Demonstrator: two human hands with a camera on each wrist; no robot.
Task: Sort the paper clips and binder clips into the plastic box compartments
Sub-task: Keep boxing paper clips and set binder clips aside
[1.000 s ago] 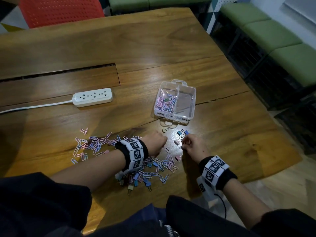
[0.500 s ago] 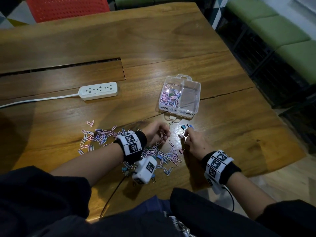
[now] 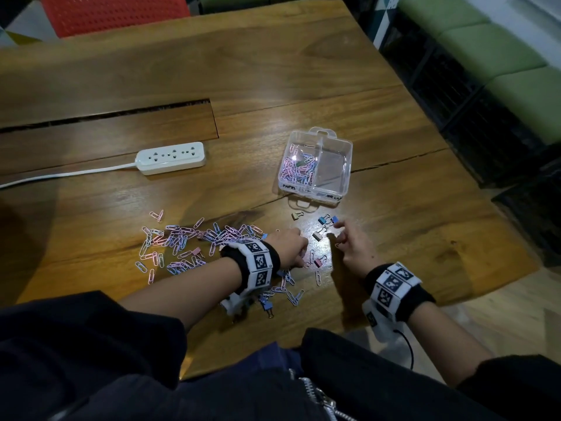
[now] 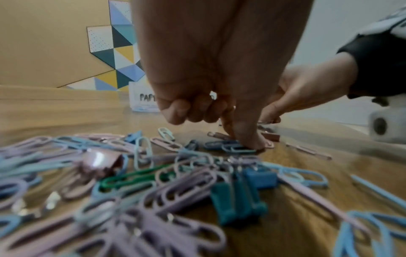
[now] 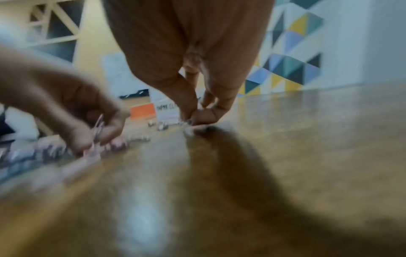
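The clear plastic box (image 3: 342, 153) stands open ahead of my hands, its left compartment holding paper clips (image 3: 299, 170) and its right one bare. Loose pink and blue paper clips (image 3: 182, 241) cover the table to the left. My left hand (image 3: 300, 256) is down at the pile's right end, thumb and forefinger pinching paper clips (image 4: 239, 149) while other pink clips (image 5: 98, 127) stick up between its fingers. Several small binder clips (image 3: 323, 220) lie between box and hands. My right hand (image 3: 335, 235) is among them, its fingertips (image 5: 197, 117) pinched on a small binder clip at the table surface; that view is blurred.
A white power strip (image 3: 171, 157) with its cord lies at the back left, beside a slot in the wooden table (image 3: 394, 223). More binder clips (image 4: 238, 205) are mixed into the pile under my left wrist. A red chair (image 3: 115, 12) and green benches (image 3: 498, 53) stand beyond the table edges.
My left wrist has turned palm down and the hand has dropped onto the clips at the pile's right end. My right hand stays among the binder clips, fingers reaching slightly forward.
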